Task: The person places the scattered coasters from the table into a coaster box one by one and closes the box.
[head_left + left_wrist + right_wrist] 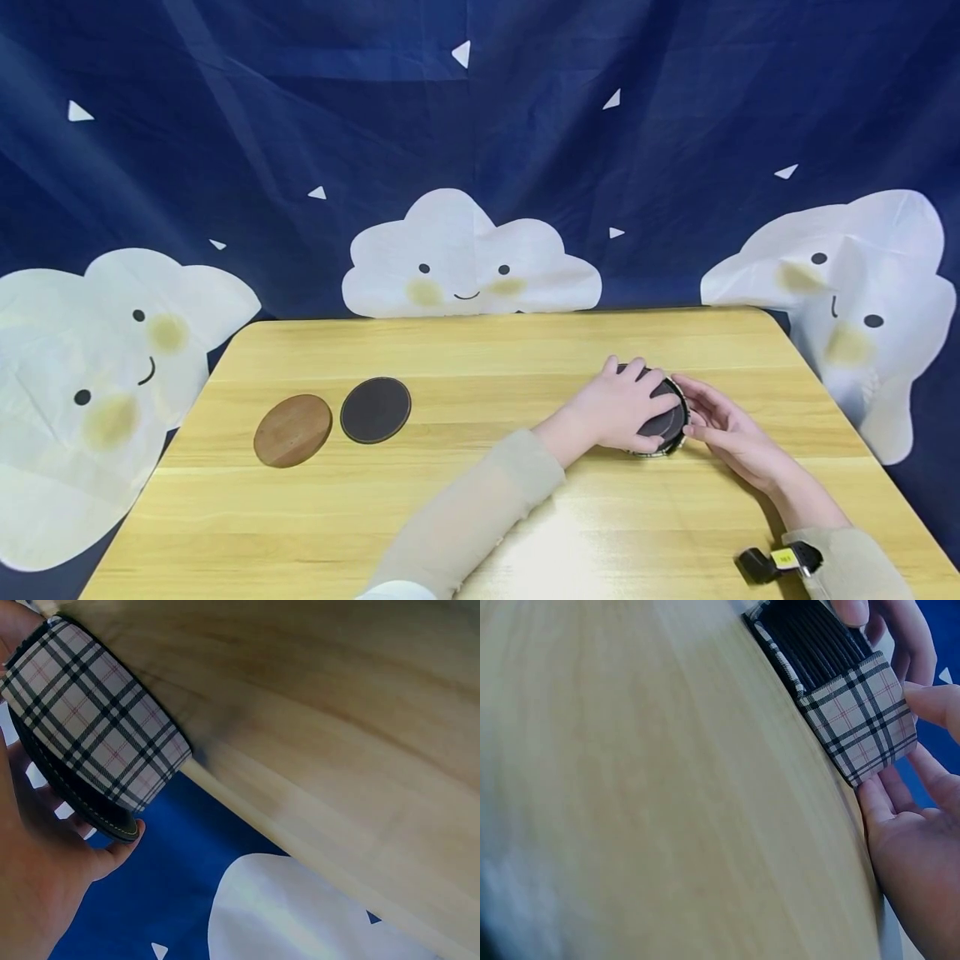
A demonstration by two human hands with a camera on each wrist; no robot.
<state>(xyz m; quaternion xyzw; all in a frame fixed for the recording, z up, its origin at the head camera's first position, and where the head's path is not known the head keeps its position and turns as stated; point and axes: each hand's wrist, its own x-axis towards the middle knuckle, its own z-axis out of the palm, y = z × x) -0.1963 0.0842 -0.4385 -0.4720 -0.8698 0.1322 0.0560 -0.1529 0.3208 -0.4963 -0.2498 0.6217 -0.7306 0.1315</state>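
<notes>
A round holder (97, 712) covered in plaid fabric stands at the right of the table in the head view. Through its side gap, several dark coasters (817, 641) show stacked inside. My left hand (626, 408) spreads over the top from the left, gripping a black coaster (111, 821) by its edge; its stitched rim tilts out past the plaid wall in the left wrist view. From the right, my right hand (738, 433) holds the holder's wall, with thumb and fingers about it. Part of the coaster is hidden under the left hand.
At the left of the table (480, 350) lie a brown wooden disc (292, 431) and, beside it, a separate black coaster (375, 410). A small black camera (780, 560) is on the right sleeve. Behind the table hangs a blue cloth (480, 125) with clouds.
</notes>
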